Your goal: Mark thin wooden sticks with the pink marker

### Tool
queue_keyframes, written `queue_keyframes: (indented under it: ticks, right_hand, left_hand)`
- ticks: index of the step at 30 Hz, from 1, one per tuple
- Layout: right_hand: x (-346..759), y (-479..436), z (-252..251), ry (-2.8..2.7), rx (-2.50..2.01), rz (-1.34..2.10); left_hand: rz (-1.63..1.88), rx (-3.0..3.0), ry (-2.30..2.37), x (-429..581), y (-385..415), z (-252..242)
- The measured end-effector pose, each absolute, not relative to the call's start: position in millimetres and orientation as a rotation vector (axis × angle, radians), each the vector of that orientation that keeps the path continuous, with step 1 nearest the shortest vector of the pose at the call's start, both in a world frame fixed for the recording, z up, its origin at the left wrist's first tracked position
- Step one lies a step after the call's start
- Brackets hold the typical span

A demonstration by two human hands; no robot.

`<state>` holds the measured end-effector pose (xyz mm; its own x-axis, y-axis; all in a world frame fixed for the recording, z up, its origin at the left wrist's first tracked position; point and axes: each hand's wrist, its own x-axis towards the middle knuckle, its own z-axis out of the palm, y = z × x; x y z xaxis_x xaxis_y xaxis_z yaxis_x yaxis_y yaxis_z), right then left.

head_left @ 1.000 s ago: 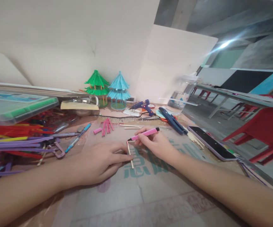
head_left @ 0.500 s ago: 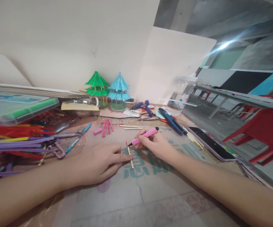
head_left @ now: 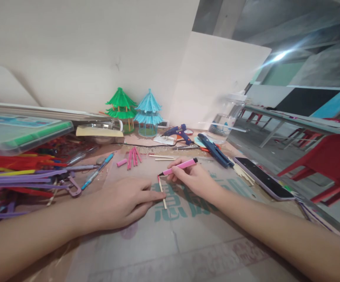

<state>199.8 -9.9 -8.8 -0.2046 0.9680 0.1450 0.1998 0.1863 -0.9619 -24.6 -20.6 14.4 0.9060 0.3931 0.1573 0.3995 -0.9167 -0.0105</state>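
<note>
A thin wooden stick (head_left: 162, 192) lies on the cardboard sheet (head_left: 187, 235) in front of me, its far end coloured pink. My left hand (head_left: 122, 201) lies flat beside it, with a fingertip pressed on the stick's middle. My right hand (head_left: 195, 181) is closed round a pink marker pen (head_left: 178, 167), and the pen's dark tip touches the far end of the stick. Several short pink-coloured sticks (head_left: 133, 157) lie further back, and two plain sticks (head_left: 162, 157) beside them.
Green (head_left: 120, 106) and blue (head_left: 148, 111) stick pagodas stand at the back wall. A blue glue gun (head_left: 179, 133), blue pliers (head_left: 215, 150), a phone (head_left: 262, 178) and a clear jar (head_left: 227, 117) lie to the right. Coloured pipe cleaners (head_left: 17, 172), a blue pen (head_left: 97, 170) and plastic cases (head_left: 19, 131) crowd the left.
The pen tip has slid up along the stick towards its far end, after being lower half a second ago. My left hand has stayed in place.
</note>
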Motion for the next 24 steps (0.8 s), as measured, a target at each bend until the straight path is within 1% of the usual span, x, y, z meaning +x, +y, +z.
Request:
queue_keyframes:
  ticks: [16, 24]
  right_hand:
    - [201.4, -9.9, -7.4, -1.557, -1.126, 1.202]
    - [200.9, -9.4, -7.6, -1.558, -1.107, 1.149]
  left_hand:
    - [-0.245, -3.036, -0.63, -24.2, -19.8, 14.2]
    - [-0.247, -3.036, -0.628, -23.7, -20.3, 14.7]
